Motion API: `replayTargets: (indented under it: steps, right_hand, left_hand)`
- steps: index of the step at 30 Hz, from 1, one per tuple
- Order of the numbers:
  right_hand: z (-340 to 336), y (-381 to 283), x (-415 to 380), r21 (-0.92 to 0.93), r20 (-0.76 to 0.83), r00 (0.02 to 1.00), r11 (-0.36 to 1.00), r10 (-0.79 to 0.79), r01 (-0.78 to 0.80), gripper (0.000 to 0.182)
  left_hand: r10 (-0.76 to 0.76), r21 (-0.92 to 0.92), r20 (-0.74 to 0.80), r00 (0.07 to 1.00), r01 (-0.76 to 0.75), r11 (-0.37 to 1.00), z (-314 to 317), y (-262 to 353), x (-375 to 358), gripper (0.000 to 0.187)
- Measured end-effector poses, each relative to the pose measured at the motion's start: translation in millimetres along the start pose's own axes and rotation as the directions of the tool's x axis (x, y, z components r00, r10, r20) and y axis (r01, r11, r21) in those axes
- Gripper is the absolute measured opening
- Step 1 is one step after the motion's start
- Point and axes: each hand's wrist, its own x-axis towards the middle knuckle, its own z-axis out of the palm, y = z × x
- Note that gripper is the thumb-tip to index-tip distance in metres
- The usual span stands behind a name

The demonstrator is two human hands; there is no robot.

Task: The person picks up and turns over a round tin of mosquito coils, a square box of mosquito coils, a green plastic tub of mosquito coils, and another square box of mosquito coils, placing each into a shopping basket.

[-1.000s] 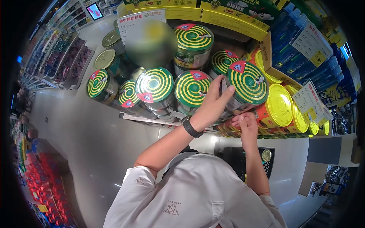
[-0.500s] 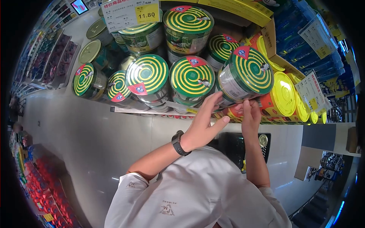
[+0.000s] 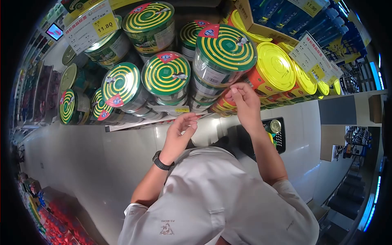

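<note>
The person stands close to a shop shelf (image 3: 134, 124) full of round tins. The right hand (image 3: 243, 100) is up at the shelf. Its fingers are bent in and pinched together against the bottom edge of a big green tin (image 3: 222, 55) with a yellow swirl on its lid. It is hard to tell if the fingertips grip something small there or only touch the tin. This green tin sits on its side at the front of the shelf, on top of other tins, with its lid facing out. Just beside it on the right is a yellow-lidded tin (image 3: 277, 67), and on the left is another green swirl tin (image 3: 165, 76).

The left hand (image 3: 181, 132) is lower, in front of the shelf edge and apart from the tins. Its fingers are loosely curled and partly open. It does not seem to hold anything. A dark watch (image 3: 160, 161) sits on that wrist.

A yellow price tag (image 3: 87, 22) hangs above the tins on the left. A black basket (image 3: 275, 134) is down below the right arm
</note>
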Motion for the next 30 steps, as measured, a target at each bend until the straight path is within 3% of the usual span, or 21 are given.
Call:
replayTargets:
  steps: [3, 4, 6, 9, 10, 12, 13, 15, 19, 23, 25, 28, 30]
  right_hand:
    - [-5.1, 4.0, -8.3, 0.065, -0.012, 0.999, 0.997, -0.040, 0.041, 0.013]
    - [-6.3, 5.4, -11.8, 0.060, 0.008, 1.000, 0.998, -0.024, 0.023, 0.014]
    - [-9.2, 20.7, -15.9, 0.009, 0.040, 0.998, 0.999, -0.048, 0.048, 0.016]
    - [-5.8, 29.4, -33.0, -0.078, 0.079, 0.996, 0.996, -0.041, 0.047, 0.019]
    - [-6.4, 31.0, -39.2, -0.112, 0.090, 0.994, 0.992, -0.054, 0.064, 0.020]
    - [-9.7, 39.4, -47.8, -0.104, 0.102, 0.993, 0.992, -0.066, 0.076, 0.021]
    - [-12.6, 43.5, -50.9, -0.109, 0.125, 0.990, 0.990, -0.070, 0.084, 0.022]
    - [-21.2, 50.9, -56.0, -0.063, 0.119, 0.992, 0.997, -0.042, 0.050, 0.021]
    - [-38.1, 63.1, -65.7, -0.110, 0.104, 0.993, 0.991, -0.058, 0.070, 0.021]
    - [-44.2, 60.4, -66.2, -0.104, 0.125, 0.989, 0.991, -0.074, 0.087, 0.022]
    - [-44.4, 60.0, -63.0, -0.077, 0.126, 0.985, 0.989, -0.115, 0.125, 0.022]
    - [-46.5, 51.4, -57.3, -0.088, 0.142, 0.972, 0.976, -0.187, 0.200, 0.021]
    - [-50.4, 40.6, -53.3, -0.093, 0.220, 0.968, 0.985, -0.123, 0.146, 0.024]
  left_hand:
    - [0.071, 0.079, -0.016, 0.997, -0.070, 0.994, 5.3, 14.2, 6.6, 0.044]
    - [0.228, 0.243, -0.039, 0.973, -0.212, 0.947, 10.9, 34.8, 13.1, 0.054]
    - [0.476, 0.505, -0.017, 0.879, -0.403, 0.763, 20.7, 76.0, 33.3, 0.076]
    - [0.685, 0.781, 0.113, 0.719, -0.491, 0.386, 44.8, 141.0, 70.0, 0.106]
    - [0.684, 0.783, 0.130, 0.718, -0.497, 0.374, 54.0, 153.7, 81.1, 0.106]
    - [0.668, 0.892, 0.267, 0.695, -0.441, 0.102, 72.7, 170.8, 102.0, 0.111]
    - [0.662, 0.888, 0.287, 0.693, -0.452, 0.088, 79.5, 174.4, 110.4, 0.111]
    - [0.473, 0.928, 0.351, 0.808, -0.368, -0.059, 87.3, 179.5, 121.7, 0.112]
    - [0.372, 0.926, 0.376, 0.849, -0.354, -0.129, 86.6, 186.5, 135.5, 0.101]
    - [0.284, 0.903, 0.430, 0.857, -0.414, -0.118, 83.0, 197.8, 134.3, 0.087]
    - [0.245, 0.883, 0.466, 0.850, -0.466, -0.058, 70.7, 207.3, 139.5, 0.086]
    - [0.132, 0.739, 0.621, 0.773, -0.633, 0.230, 55.4, 217.6, 147.6, 0.087]
    - [0.131, 0.731, 0.629, 0.766, -0.640, 0.237, 45.2, 216.7, 148.2, 0.087]
